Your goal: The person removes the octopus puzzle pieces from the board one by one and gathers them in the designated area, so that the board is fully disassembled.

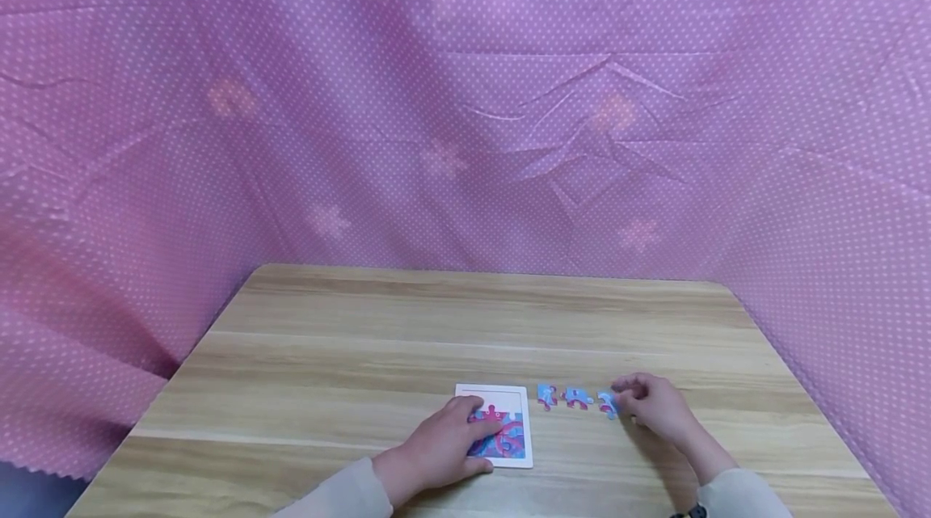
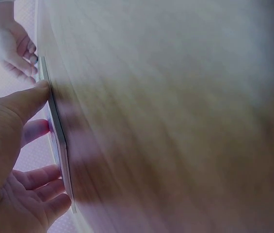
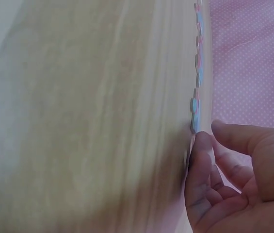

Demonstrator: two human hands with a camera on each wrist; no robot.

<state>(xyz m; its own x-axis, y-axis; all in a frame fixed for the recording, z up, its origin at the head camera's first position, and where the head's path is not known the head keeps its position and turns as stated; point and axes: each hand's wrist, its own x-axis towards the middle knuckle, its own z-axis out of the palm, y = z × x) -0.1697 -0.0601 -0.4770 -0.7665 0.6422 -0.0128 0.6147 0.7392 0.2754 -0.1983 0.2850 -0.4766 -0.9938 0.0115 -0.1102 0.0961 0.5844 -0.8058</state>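
Observation:
A white-framed jigsaw board (image 1: 529,453) with a partly filled pink, blue and purple picture lies on the table. My left hand (image 1: 445,445) rests across its left side, thumb at the near edge and other fingers over the picture and the left rim. In the left wrist view, the thumb (image 2: 39,87) touches the board's edge (image 2: 56,121). Right of the board, three loose jigsaw pieces (image 1: 578,397) lie in a row. My right hand (image 1: 658,409) is beside the rightmost piece (image 1: 607,404), its fingers loosely bent. The right wrist view shows thumb and forefinger apart, close to that piece (image 3: 195,114).
The wood-grain table (image 1: 349,356) has rounded far corners. A pink dotted cloth (image 1: 465,138) hangs behind it and along both sides. A dark band (image 1: 694,511) circles the right wrist. A small pale bit (image 1: 635,420) shows under the right hand, too small to tell.

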